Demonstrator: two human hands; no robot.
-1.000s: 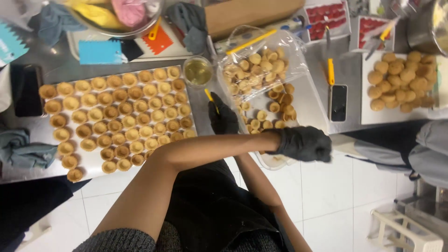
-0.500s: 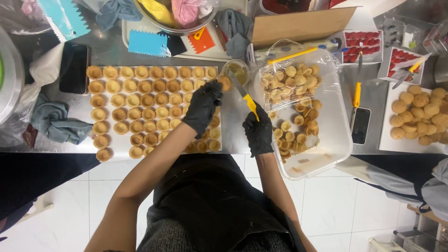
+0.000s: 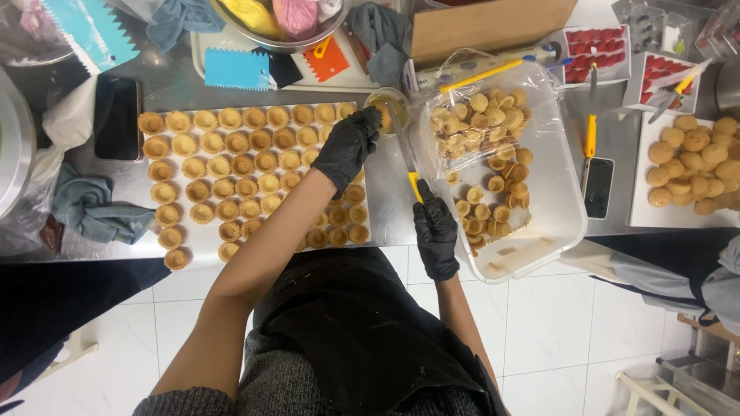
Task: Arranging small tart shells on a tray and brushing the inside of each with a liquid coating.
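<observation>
Small glass bowl (image 3: 383,104): sitting at the top right corner of the tart shell spread, squeezed between the shells and the plastic tub.
Left hand (image 3: 347,146): black glove, reaching across the shells, fingertips curling over the bowl's near rim and pinching it.
Right hand (image 3: 436,235): gloved too, wrapping tight around the yellow-handled knife (image 3: 406,154), blade pointing up into the bowl.
Tart shells (image 3: 231,173): lying in rows on the steel counter (image 3: 393,204), bottom row hanging close to the front edge.
Plastic tub (image 3: 555,192): holding more shells, near corner sticking out past the counter edge.
Open room: only a thin bare strip of counter running between shells and tub, right where the knife is.
Phone (image 3: 599,187): lying just right of the tub.
</observation>
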